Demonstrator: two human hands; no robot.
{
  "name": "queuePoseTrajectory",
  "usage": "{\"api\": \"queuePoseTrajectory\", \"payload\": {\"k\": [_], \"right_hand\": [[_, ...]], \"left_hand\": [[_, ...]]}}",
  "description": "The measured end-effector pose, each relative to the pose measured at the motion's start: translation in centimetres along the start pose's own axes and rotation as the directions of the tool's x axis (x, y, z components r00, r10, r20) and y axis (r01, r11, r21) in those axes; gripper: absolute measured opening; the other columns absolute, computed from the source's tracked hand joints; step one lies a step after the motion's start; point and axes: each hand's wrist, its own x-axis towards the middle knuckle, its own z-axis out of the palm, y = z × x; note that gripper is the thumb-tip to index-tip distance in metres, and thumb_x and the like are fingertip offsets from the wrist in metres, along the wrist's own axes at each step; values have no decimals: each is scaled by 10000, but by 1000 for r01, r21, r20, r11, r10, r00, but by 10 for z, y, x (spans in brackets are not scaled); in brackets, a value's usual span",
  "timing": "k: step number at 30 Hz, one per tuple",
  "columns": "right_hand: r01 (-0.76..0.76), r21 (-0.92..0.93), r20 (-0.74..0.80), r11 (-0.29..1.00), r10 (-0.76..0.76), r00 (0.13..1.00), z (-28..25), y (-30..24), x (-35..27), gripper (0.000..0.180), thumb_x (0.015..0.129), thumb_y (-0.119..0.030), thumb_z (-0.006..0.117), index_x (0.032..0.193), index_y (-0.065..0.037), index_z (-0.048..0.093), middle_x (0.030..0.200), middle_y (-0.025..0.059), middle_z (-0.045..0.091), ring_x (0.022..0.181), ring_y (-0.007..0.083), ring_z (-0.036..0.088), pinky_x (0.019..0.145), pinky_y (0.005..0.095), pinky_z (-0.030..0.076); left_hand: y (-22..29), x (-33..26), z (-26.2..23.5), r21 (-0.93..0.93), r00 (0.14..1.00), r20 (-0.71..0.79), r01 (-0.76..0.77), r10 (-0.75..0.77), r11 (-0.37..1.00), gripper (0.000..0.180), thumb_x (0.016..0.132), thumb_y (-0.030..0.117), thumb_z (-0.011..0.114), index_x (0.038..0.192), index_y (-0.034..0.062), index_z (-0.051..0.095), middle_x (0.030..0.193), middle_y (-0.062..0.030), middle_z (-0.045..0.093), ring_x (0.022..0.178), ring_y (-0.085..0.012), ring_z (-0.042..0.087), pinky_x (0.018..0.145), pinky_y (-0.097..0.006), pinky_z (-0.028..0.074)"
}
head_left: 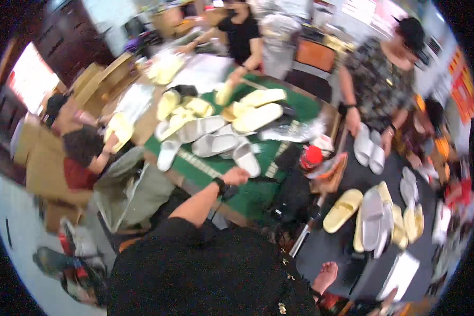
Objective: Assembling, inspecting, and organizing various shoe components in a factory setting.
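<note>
My left hand, with a dark watch at the wrist, reaches over the green-topped table. Its fingers are closed at the near end of a pale grey slide slipper. Further in lies a pile of grey slippers and pale yellow slippers. Low on the right, my right hand is beside the dark table, palm up, its fingers slightly bent and apart, with no object visible in it. Blur softens the finger detail of both hands.
Across the dark table a person holds a pair of grey slippers. More slippers lie there near a white sheet. A red-lidded jar stands between the tables. Others handle yellow slippers; cardboard boxes stand left.
</note>
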Motion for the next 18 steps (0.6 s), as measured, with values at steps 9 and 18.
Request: {"api": "queuePoseTrajectory", "payload": {"k": [9, 18], "right_hand": [[70, 182, 125, 981, -94, 988, 71, -51, 17, 156, 907, -189, 535, 977, -54, 566, 999, 33, 613, 865, 170, 613, 621, 258, 445], [167, 347, 243, 923, -260, 935, 127, -77, 159, 317, 925, -227, 502, 1172, -37, 444, 1101, 68, 512, 985, 281, 564, 733, 306, 477]], "left_hand": [[21, -6, 97, 94, 812, 578, 26, -76, 995, 260, 858, 135, 590, 1088, 13, 575, 910, -54, 644, 842, -129, 605, 750, -287, 478], [17, -20, 76, 134, 955, 283, -130, 88, 982, 249, 812, 178, 609, 1029, 58, 618, 830, -63, 655, 767, -132, 605, 709, -289, 480]]}}
